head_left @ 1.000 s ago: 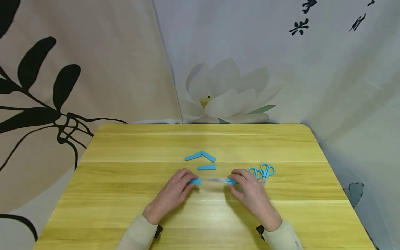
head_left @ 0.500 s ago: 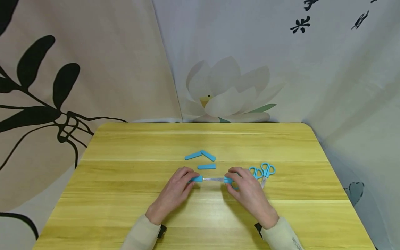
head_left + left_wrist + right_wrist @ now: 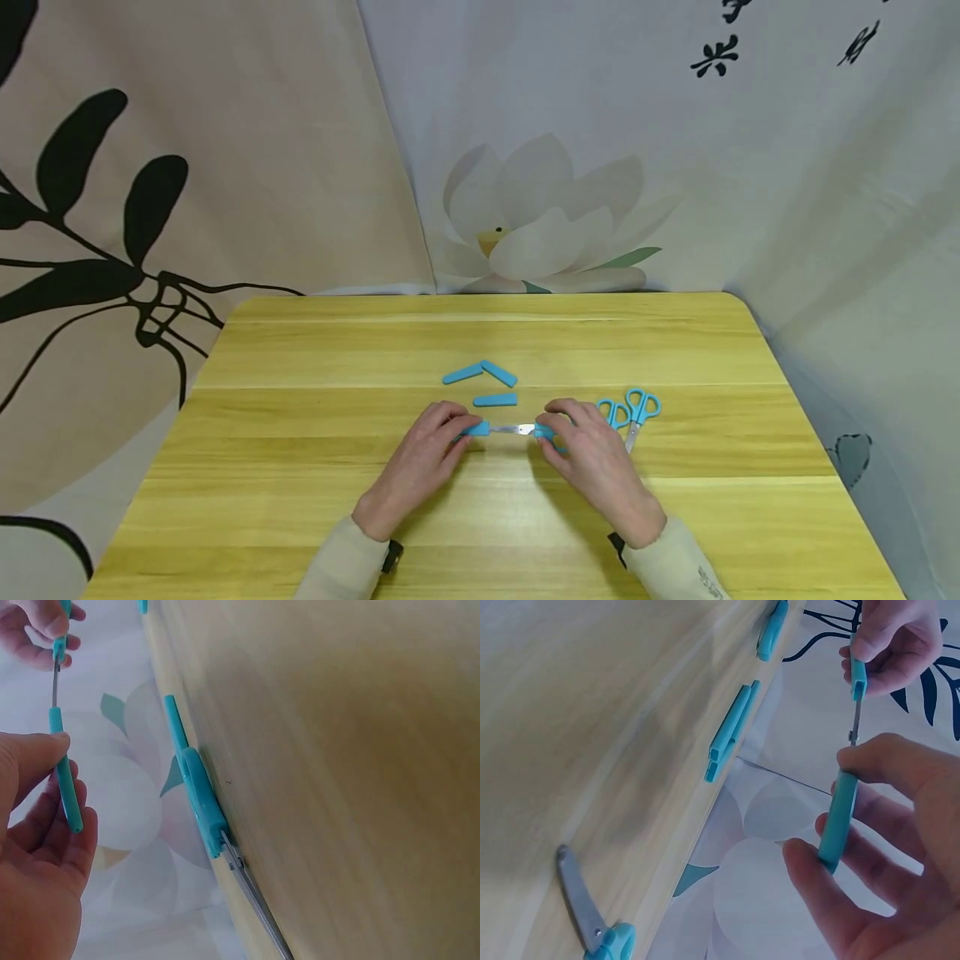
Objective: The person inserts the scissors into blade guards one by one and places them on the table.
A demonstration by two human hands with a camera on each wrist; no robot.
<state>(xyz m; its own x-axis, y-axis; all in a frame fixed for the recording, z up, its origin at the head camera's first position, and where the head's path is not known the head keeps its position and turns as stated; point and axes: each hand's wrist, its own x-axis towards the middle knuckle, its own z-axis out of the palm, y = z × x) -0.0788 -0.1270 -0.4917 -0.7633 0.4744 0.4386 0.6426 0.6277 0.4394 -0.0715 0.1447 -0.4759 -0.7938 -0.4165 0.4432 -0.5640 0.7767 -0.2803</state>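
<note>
My left hand (image 3: 420, 454) pinches a blue blade cover (image 3: 69, 787) between thumb and fingers. Opposite it, my right hand (image 3: 600, 467) grips the blue handles (image 3: 838, 817) of a pair of scissors (image 3: 516, 430). The scissors point left, with the blade tips inside the mouth of the cover and a short stretch of metal showing up to the pivot. Both things are held in line above the table. My right-hand fingers hide part of the handle loops in the head view.
Beyond my hands, three more blue covers lie on the wooden table (image 3: 337, 500): a left one (image 3: 462, 373), a right one (image 3: 499, 373) and a nearer one (image 3: 495, 401). Two other blue-handled scissors, one pair (image 3: 642, 408) beside another pair (image 3: 615, 414), lie by my right hand.
The scissors have moved left from a gap short of the cover until their tips entered it. Less blade shows now, and my hands are slightly closer together.
</note>
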